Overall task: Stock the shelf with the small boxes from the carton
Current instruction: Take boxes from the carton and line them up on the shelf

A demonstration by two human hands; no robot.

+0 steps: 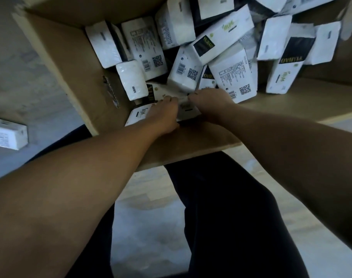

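A big brown carton (70, 63) lies open below me, filled with several small white boxes with black panels, barcodes and QR codes (221, 41). Both my arms reach into its near corner. My left hand (163, 115) and my right hand (209, 103) each grip one end of the same small white box (183, 106) lying near the carton's front wall. The fingertips curl over its top edge. Most of that box is hidden under my hands. No shelf is in view.
One more small white box (8, 133) lies on the grey floor at the left, outside the carton. The carton's front flap (191, 145) hangs over my dark trouser legs (221, 217). Pale floor shows between and beside my legs.
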